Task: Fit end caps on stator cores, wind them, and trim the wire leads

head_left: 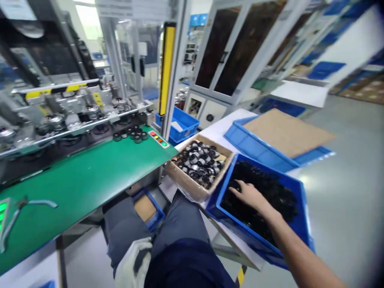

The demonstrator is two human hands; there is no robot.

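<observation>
My bare right hand reaches into a blue plastic bin filled with black plastic parts. Its thumb and fingers curve around a small black round part at the bin's near left side; blur hides its exact shape. My left hand, in a white glove, rests on my lap with its fingers loosely bent and apart. Nothing shows in it. Left of the bin, a cardboard box holds many black and silver ring-shaped parts.
Several black rings lie on the green work surface, beside a button panel. Pliers lie at its left. A machine with clamped fixtures stands behind. Cardboard covers blue bins at the right.
</observation>
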